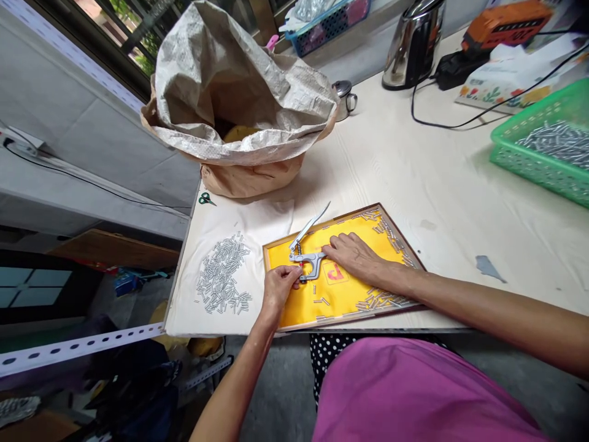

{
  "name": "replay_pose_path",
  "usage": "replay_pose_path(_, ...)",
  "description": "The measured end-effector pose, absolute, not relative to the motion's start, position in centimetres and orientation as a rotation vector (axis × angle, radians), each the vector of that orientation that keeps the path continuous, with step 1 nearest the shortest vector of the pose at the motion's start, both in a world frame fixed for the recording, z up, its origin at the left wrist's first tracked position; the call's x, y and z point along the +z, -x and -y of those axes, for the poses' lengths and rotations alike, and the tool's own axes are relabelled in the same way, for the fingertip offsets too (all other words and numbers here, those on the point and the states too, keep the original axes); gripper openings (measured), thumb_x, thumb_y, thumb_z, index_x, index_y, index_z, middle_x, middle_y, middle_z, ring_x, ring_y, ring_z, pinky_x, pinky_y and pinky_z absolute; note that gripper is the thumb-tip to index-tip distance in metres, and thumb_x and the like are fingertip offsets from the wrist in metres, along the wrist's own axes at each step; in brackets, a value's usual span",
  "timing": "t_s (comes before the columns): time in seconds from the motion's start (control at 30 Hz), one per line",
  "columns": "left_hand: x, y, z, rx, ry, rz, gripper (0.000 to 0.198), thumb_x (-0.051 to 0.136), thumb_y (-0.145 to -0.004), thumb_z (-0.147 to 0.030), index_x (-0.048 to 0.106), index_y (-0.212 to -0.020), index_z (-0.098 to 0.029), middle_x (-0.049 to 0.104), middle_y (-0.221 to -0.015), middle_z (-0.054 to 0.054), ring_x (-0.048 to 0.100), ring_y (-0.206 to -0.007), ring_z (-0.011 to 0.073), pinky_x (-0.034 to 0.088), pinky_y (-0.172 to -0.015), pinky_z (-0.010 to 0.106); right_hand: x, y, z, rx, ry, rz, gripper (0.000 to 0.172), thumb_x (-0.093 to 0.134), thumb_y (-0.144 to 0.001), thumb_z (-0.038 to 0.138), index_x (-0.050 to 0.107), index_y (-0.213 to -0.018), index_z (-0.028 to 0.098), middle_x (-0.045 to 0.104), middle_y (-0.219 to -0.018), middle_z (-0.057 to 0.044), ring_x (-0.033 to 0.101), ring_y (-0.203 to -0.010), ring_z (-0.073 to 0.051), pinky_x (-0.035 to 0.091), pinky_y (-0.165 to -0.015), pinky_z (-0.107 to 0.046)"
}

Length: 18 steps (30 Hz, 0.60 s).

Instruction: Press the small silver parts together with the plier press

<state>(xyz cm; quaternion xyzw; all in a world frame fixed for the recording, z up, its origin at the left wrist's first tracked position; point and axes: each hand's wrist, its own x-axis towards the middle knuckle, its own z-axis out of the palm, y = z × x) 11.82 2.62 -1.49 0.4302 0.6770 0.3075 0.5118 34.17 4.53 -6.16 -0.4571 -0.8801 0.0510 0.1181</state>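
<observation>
Now pliers (311, 258) lie under flat-open right grip (356, 255), touching pinched-shut left grip (278, 285).

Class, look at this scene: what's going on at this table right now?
A person has both hands on a metal hand press lying in a yellow tray. The left hand pinches at its jaw end; the right hand rests flat on its body. Small metal pieces line the tray's edges, and a pile lies on the white cloth beside it.
</observation>
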Motion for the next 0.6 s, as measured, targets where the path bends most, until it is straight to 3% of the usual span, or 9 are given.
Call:
replay_pose_path(0.4,-0.5,-11.1,-4.9,0.382,-1.054,-1.579,0.032,0.087,-0.06,-0.037,0.068,-0.061,-0.011,0.062,-0.053,0.001,0.054,-0.047,0.0091,0.047,-0.053,0.022,-6.1,-34.1,-4.5,0.193,1.364,2.59,0.021,0.042,-0.095,0.019,0.059,-0.107,0.022,0.058,-0.097,-0.009,0.047,-0.088,-0.025,0.027,-0.074,-0.036)
replay_pose_path(0.6,-0.5,-11.3,-4.8,0.372,-1.055,-1.575,0.033,0.087,-0.061,-0.037,0.066,-0.059,-0.012,0.061,-0.052,0.001,0.055,-0.047,0.0089,0.047,-0.051,0.02,-6.1,-34.1,-4.4,0.19,1.359,2.583,0.021,0.042,-0.096,0.02,0.058,-0.109,0.022,0.059,-0.099,-0.008,0.048,-0.09,-0.026,0.029,-0.076,-0.037)
